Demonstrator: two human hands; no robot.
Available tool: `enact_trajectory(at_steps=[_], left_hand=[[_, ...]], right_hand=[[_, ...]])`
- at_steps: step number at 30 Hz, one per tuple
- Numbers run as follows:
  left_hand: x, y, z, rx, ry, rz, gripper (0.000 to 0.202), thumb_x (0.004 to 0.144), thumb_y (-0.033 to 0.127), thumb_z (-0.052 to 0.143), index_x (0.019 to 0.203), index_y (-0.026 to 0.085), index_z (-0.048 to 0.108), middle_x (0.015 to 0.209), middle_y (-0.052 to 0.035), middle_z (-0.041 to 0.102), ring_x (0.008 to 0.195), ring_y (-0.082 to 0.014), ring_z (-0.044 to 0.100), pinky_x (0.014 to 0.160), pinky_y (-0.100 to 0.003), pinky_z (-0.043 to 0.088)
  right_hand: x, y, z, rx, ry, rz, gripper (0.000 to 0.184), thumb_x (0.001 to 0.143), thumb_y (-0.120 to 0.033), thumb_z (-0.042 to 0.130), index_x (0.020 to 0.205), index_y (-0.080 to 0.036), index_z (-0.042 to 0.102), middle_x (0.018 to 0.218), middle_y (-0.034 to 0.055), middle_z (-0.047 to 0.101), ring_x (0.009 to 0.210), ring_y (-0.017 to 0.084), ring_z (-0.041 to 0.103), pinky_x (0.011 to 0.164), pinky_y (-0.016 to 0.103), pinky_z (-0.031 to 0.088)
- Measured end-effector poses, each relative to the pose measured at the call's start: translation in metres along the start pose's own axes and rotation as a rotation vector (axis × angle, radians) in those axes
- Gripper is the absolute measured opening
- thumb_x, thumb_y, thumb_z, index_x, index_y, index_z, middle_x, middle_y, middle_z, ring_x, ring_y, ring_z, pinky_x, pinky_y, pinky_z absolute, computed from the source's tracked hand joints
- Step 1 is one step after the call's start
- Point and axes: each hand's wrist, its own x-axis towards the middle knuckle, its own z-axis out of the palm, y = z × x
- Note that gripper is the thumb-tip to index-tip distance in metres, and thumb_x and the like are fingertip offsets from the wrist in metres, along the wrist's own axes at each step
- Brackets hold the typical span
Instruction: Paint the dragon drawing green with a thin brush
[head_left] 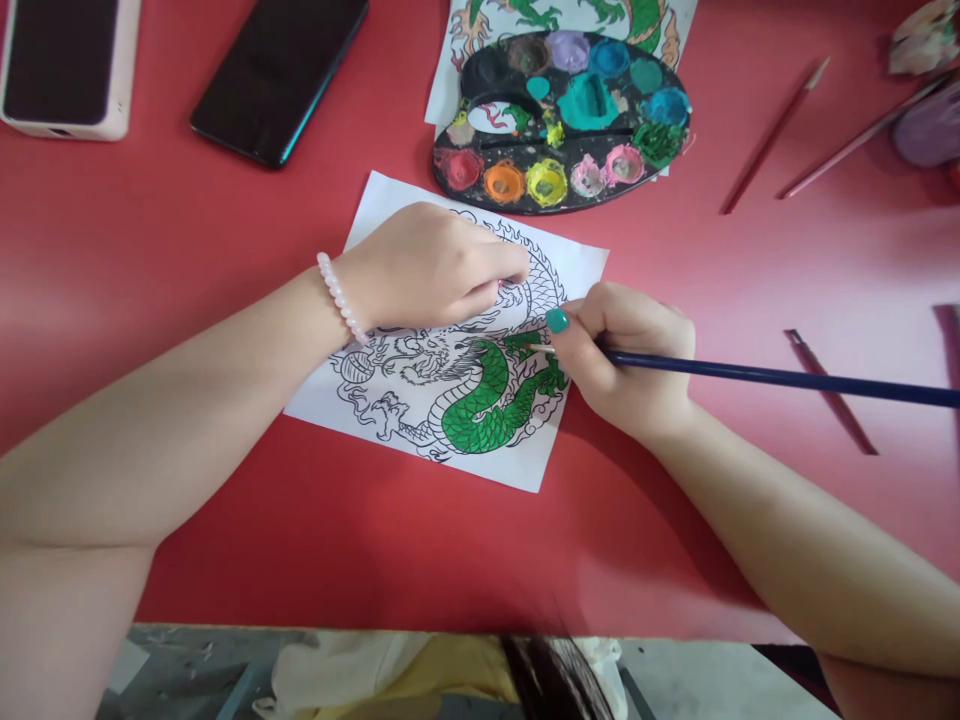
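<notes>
A sheet of white paper (517,470) printed with a dragon outline lies tilted on the red table. Part of the dragon's body (480,420) is painted green; the head and upper coils are plain line drawing. My left hand (442,265), a pale bead bracelet at its wrist, rests on the upper part of the sheet with its fingers curled in and covers some of the drawing. Pinched in my right hand (637,350) is a paintbrush with a dark blue handle (750,374). Its tip is at a green patch near the drawing's right side.
Beyond the sheet a black paint palette (495,130) with several colour wells overlaps another dragon picture (442,90). Two phones, one black (277,80) and one pale-cased (64,65), lie at upper left. Several brushes (776,135) and a purplish container (930,130) are at right.
</notes>
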Motion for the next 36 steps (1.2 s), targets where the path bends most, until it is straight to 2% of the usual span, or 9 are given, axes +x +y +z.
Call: enact_trajectory(at_steps=[8,13,18,24,36], left_hand=[[-0.0004,-0.0004,0.0006,0.035,0.003,0.011,0.031,0.084,0.026,0.035,0.099,0.024,0.063,0.081,-0.0031,0.069,0.074,-0.0179,0.062,0.060,-0.030,0.041],[0.0002,-0.0002,0.0001,0.044,-0.037,0.009,0.033,0.086,0.027,0.032,0.102,0.024,0.061,0.090,-0.0027,0.069,0.079,-0.0181,0.062,0.063,-0.031,0.042],[0.0008,0.0001,0.0001,0.053,-0.038,0.002,0.033,0.086,0.027,0.032,0.101,0.025,0.061,0.085,-0.0033,0.069,0.077,-0.0196,0.062,0.061,-0.033,0.041],[-0.0005,0.0002,-0.0004,0.044,-0.052,0.003,0.033,0.087,0.028,0.032,0.104,0.023,0.060,0.092,-0.0022,0.069,0.080,-0.0169,0.062,0.064,-0.030,0.042],[0.0004,0.0002,-0.0005,0.072,-0.065,-0.003,0.033,0.088,0.030,0.032,0.103,0.024,0.060,0.090,0.0001,0.069,0.079,-0.0153,0.060,0.063,-0.029,0.039]], right_hand=[[0.0009,-0.0010,-0.0006,-0.006,-0.006,-0.011,0.034,0.078,-0.011,0.050,0.056,-0.020,0.026,0.048,-0.0061,0.032,0.043,0.004,0.027,0.039,0.021,0.023],[0.0004,-0.0005,-0.0004,-0.006,-0.018,-0.025,0.035,0.079,-0.012,0.050,0.055,-0.020,0.025,0.048,-0.0060,0.031,0.043,0.004,0.026,0.038,0.022,0.022],[0.0003,-0.0006,-0.0005,0.019,0.005,-0.009,0.035,0.080,-0.014,0.050,0.055,-0.020,0.026,0.048,-0.0059,0.031,0.043,0.004,0.025,0.038,0.022,0.021],[-0.0007,0.0006,-0.0007,0.016,-0.010,-0.017,0.035,0.078,-0.010,0.051,0.055,-0.019,0.026,0.048,-0.0058,0.031,0.043,0.004,0.026,0.039,0.022,0.021],[-0.0006,-0.0004,-0.0009,0.000,0.014,-0.010,0.036,0.079,-0.012,0.051,0.055,-0.019,0.026,0.047,-0.0059,0.030,0.043,0.004,0.025,0.039,0.022,0.021]])
